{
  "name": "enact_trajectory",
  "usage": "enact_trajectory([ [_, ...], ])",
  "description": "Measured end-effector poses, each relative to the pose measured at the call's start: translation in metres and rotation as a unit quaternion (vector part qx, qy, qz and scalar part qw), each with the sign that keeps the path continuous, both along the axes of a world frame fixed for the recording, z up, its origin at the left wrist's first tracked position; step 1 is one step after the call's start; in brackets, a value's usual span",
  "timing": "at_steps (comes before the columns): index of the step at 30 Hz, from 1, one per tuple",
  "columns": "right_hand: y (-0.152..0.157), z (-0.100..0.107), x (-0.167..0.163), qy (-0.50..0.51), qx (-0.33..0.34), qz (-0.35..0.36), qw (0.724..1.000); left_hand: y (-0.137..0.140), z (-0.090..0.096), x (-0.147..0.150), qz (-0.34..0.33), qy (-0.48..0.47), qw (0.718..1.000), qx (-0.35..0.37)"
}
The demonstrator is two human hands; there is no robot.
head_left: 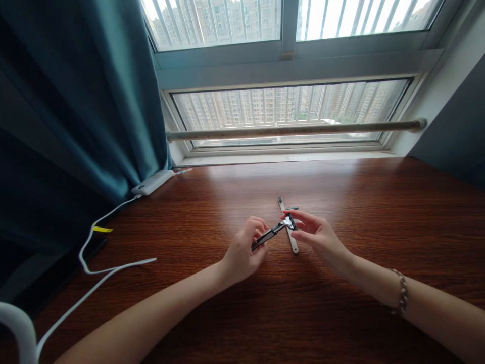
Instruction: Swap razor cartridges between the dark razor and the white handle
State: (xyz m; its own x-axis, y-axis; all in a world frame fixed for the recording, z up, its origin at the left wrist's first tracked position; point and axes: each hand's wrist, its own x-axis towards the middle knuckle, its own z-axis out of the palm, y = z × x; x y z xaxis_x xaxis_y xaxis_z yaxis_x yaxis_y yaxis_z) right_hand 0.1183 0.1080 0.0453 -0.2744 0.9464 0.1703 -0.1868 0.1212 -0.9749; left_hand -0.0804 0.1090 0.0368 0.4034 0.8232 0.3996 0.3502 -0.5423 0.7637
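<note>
A black and silver razor (pixel 270 236) is held up slantwise over the table, its head pointing right. My left hand (pixel 244 250) is closed around the lower end of its handle. My right hand (pixel 317 232) has thumb and fingertips on either side of the razor's head, seemingly pinching it. Behind the razor lies a pale toothbrush (pixel 294 246) with dark bristles at its far end. A small dark piece (pixel 292 208) shows beside the toothbrush, mostly hidden by my right fingers, so its kind is unclear.
The brown wooden table (pixel 212 202) reaches to a window with a metal rail (pixel 295 130). A white power strip (pixel 153 182) with a white cable (pixel 121 268) lies at the left by a dark blue curtain (pixel 113 101). A yellow tag (pixel 103 229) is on the cable.
</note>
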Motion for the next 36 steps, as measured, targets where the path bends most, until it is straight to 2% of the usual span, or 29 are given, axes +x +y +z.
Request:
enact_trajectory([
  [1,0.000,0.000,0.000,-0.006,0.006,0.011,1.000,-0.001,0.005,0.002,-0.031,-0.021,0.996,-0.081],
  [3,-0.001,0.000,0.000,-0.027,0.024,0.027,0.999,-0.004,0.013,0.004,-0.131,-0.045,0.956,-0.259],
  [4,-0.001,0.000,0.000,-0.042,0.033,0.031,0.998,-0.004,0.016,0.005,-0.171,-0.051,0.930,-0.320],
  [6,-0.002,0.000,0.000,-0.068,0.054,0.038,0.995,-0.005,0.019,0.005,-0.204,-0.074,0.897,-0.385],
  [11,-0.001,-0.003,0.001,-0.062,0.075,0.051,0.994,-0.005,0.021,0.005,-0.164,-0.126,0.888,-0.411],
  [22,-0.003,-0.004,0.000,-0.060,0.039,0.053,0.996,-0.006,0.026,0.004,-0.149,-0.137,0.856,-0.475],
  [31,-0.002,-0.003,-0.002,-0.025,0.022,0.074,0.997,-0.006,0.025,0.003,-0.132,-0.125,0.866,-0.466],
  [36,-0.002,-0.002,-0.002,0.031,-0.002,0.106,0.994,-0.007,0.025,0.002,-0.132,-0.131,0.873,-0.452],
])
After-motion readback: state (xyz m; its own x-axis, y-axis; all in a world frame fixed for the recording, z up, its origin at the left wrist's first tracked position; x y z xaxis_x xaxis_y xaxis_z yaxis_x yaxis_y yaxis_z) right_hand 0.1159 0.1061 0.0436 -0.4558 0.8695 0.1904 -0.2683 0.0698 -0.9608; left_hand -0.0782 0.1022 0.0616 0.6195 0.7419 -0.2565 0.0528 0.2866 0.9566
